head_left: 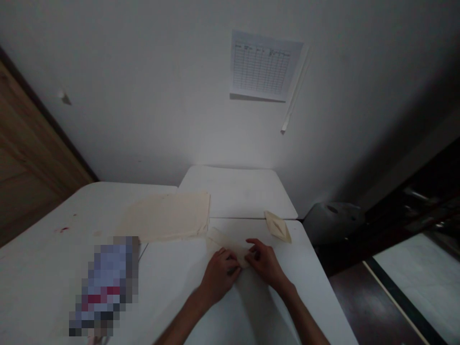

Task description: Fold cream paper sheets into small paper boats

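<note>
A thin cream sheet of paper, partly creased, lies on the white table in front of me, its near part covered by my hands. My left hand is closed at the sheet's near edge, thumb and fingertips pinching it. On the sheet's right side, my right hand has its thumb and fingertips drawn together on the paper, with one finger raised. Just beyond my right hand rests a folded cream paper piece. A stack of flat cream sheets lies to the left of my hands.
A pixelated, bluish object lies on the left part of the white table. Behind the table rises a wall with a printed chart on it. A pale plastic bag stands past the table's right edge.
</note>
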The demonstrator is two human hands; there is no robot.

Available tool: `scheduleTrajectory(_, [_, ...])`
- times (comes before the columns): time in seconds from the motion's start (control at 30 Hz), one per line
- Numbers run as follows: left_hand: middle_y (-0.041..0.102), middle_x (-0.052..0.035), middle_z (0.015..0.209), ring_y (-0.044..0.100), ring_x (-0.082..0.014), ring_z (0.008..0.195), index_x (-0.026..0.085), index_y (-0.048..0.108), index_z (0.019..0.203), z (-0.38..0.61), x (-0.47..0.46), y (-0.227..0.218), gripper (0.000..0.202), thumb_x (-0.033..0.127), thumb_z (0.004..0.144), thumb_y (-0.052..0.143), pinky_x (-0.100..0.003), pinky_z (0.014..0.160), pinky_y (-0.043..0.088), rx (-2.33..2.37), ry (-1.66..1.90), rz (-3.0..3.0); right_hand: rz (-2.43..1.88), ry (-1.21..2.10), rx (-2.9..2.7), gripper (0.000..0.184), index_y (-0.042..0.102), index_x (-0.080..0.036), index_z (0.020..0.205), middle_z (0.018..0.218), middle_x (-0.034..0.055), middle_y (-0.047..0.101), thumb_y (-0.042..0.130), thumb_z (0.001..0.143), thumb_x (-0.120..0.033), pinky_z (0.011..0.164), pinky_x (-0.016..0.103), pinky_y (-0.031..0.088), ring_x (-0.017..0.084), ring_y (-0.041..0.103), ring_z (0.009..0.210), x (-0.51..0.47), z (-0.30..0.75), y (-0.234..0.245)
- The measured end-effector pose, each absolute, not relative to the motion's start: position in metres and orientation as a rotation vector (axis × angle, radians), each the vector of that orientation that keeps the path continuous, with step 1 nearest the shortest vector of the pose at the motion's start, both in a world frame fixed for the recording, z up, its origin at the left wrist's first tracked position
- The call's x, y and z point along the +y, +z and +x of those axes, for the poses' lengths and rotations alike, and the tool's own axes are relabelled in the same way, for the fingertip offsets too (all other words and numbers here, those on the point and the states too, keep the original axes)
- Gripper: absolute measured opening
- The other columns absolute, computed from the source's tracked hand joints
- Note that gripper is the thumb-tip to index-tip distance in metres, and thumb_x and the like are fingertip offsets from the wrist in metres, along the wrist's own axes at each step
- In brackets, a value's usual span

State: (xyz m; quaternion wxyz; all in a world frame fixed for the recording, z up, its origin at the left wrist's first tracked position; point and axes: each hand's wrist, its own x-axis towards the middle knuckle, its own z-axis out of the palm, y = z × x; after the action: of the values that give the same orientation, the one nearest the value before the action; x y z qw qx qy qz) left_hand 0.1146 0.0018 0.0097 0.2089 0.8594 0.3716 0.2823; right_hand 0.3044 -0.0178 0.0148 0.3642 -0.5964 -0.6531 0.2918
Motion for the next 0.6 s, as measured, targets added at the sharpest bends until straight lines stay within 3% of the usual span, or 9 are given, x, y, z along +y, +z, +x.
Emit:
scheduleTrajectory(0.13, [0.061,-0.0022,0.084,0.056,-0.0192,0.085,0.021,0.067,0.07,0.118,0.003,0.012,0.009,0.014,0.076,0.066,-0.034,0.082,0.045,1.11,0.769,2.317,-1.536,0.58,-1.626,0.032,0.058,-0.021,0.115,0.096,0.0036,0.066,0.056,0.083,-0.024,0.059,0.023,0.047,0.011,0.057,0.058,-0.032,0.306,0.011])
scheduleTrajectory(0.27, [0.06,-0.0019,0.083,0.056,-0.0186,0.084,0.022,0.068,0.073,0.122,0.003,0.013,0.01,0.014,0.077,0.063,-0.031,0.079,0.046,1.18,0.768,2.298,-1.586,0.392,-1.673,0.021,0.064,-0.021,0.102,0.095,0.0055,0.064,0.049,0.089,-0.023,0.064,0.024,0.047,0.012,0.058,0.064,-0.053,0.305,0.007])
scheduleTrajectory(0.43, [0.06,-0.0007,0.084,0.058,-0.0171,0.085,0.022,0.067,0.074,0.129,0.005,0.013,0.01,0.02,0.081,0.061,-0.028,0.076,0.046,1.283,0.722,2.276,-1.633,0.137,-1.894,0.023,0.067,-0.024,0.102,0.092,0.0058,0.062,0.049,0.089,-0.017,0.076,0.026,0.047,0.017,0.058,0.087,-0.069,0.297,0.006])
scheduleTrajectory(0.6, [0.06,0.0005,0.085,0.058,-0.0157,0.084,0.022,0.066,0.076,0.131,0.008,0.012,0.011,0.026,0.084,0.06,-0.026,0.073,0.044,1.331,0.689,2.282,-1.65,0.016,-2.056,0.033,0.065,-0.026,0.112,0.093,0.0059,0.061,0.052,0.086,-0.011,0.08,0.031,0.045,0.019,0.054,0.086,-0.071,0.292,0.005])
